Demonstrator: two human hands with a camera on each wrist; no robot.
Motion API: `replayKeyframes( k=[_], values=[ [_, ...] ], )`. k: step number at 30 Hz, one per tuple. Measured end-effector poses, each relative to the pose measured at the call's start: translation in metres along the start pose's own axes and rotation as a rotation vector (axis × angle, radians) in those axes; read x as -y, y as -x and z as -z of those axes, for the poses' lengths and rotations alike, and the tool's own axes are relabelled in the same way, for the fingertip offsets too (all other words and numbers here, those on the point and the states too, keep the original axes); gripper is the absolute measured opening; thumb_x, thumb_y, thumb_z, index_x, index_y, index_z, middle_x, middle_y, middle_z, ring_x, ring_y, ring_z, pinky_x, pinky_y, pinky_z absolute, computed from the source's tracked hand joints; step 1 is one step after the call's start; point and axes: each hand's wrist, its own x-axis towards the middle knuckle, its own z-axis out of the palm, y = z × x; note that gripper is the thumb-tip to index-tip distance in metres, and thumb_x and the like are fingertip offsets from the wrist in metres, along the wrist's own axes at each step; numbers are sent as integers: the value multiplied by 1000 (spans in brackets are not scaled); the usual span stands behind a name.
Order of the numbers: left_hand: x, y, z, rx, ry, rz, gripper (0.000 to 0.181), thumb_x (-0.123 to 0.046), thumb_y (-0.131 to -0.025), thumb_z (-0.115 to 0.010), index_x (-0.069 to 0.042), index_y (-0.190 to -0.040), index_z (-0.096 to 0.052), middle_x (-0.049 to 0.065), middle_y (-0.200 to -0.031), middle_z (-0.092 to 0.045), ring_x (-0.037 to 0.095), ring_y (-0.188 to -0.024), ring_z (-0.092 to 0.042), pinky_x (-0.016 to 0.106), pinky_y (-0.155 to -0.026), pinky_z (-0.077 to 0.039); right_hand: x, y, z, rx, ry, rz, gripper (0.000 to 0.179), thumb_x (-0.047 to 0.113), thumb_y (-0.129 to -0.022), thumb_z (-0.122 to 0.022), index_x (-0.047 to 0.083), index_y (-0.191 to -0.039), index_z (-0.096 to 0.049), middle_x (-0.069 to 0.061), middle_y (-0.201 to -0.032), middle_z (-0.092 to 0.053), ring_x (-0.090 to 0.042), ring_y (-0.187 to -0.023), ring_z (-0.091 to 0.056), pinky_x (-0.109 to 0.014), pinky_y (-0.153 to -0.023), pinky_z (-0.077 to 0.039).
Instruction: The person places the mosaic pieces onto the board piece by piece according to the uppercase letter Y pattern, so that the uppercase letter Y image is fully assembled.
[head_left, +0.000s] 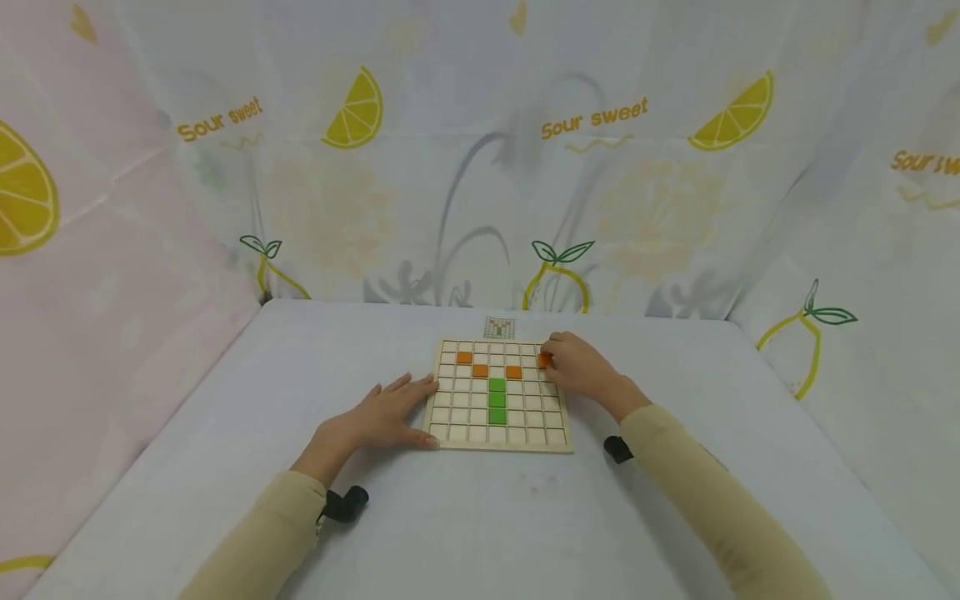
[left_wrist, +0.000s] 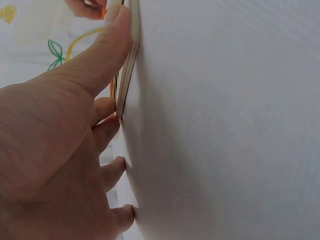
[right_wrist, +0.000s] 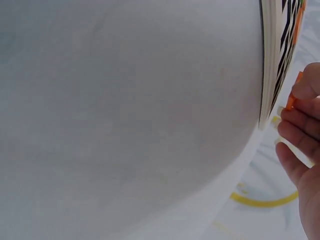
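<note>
A wooden grid board (head_left: 498, 446) lies flat on the white table. Three green tiles (head_left: 497, 400) form a column down its middle. Above them sit orange tiles on the board, two stepping up to the left and one orange tile (head_left: 513, 372) at the right. My right hand (head_left: 581, 367) pinches another orange tile (right_wrist: 298, 80) between thumb and fingers, over the board's upper right. My left hand (head_left: 382, 414) rests at the left edge with fingers spread. Its thumb (left_wrist: 107, 47) touches the board's near left corner, seen also in the left wrist view.
Beyond the board's far edge lies a small card (head_left: 499, 327) printed with a grid pattern. White table cloth (head_left: 480, 525) surrounds the board. Printed fabric walls (head_left: 450, 192) with lemon drawings stand behind and at both sides. A black wrist-worn piece (head_left: 347, 504) shows under the left sleeve.
</note>
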Motion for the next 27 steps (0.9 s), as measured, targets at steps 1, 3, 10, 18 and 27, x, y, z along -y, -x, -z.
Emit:
replayKeyframes(
  k=[1,3,10,18,27],
  values=[
    [0,0,0,0,-2,1,94,-53,-80,-77,-18,-155,-34,2,-166,-24,36,-155,-14,70,-120,-10,1,-1,0,5,-2,-5,19,9,-88,-65,2,-104,-72,-8,-98,-67,-22,-91,-59,-37,-85,-54],
    [0,0,1,-1,-5,4,94,-52,-80,-78,-18,-155,-34,2,-166,-24,36,-155,-14,70,-120,-10,2,-3,0,11,-12,-10,19,8,-87,-64,2,-104,-71,-7,-97,-66,-21,-89,-58,-36,-84,-53],
    [0,-1,-1,-4,11,2,94,-52,-80,-78,-19,-156,-34,2,-167,-24,35,-156,-13,69,-120,-8,3,-5,0,9,-62,-38,20,6,-87,-62,3,-104,-71,-7,-95,-65,-21,-86,-55,-36,-80,-51],
    [2,0,-2,-5,8,0,94,-53,-80,-77,-19,-156,-33,2,-167,-24,35,-156,-13,69,-120,-8,7,-9,-4,-5,-53,-29,15,8,-89,-63,4,-101,-72,-6,-94,-65,-21,-87,-56,-37,-82,-52],
    [4,-2,-3,-8,8,-12,96,-57,-79,-76,-20,-156,-33,1,-167,-23,35,-156,-12,69,-120,-8,12,-13,-10,-7,-17,-55,21,7,-88,-62,2,-106,-72,-7,-95,-64,-21,-86,-53,-36,-78,-50]
  ],
)
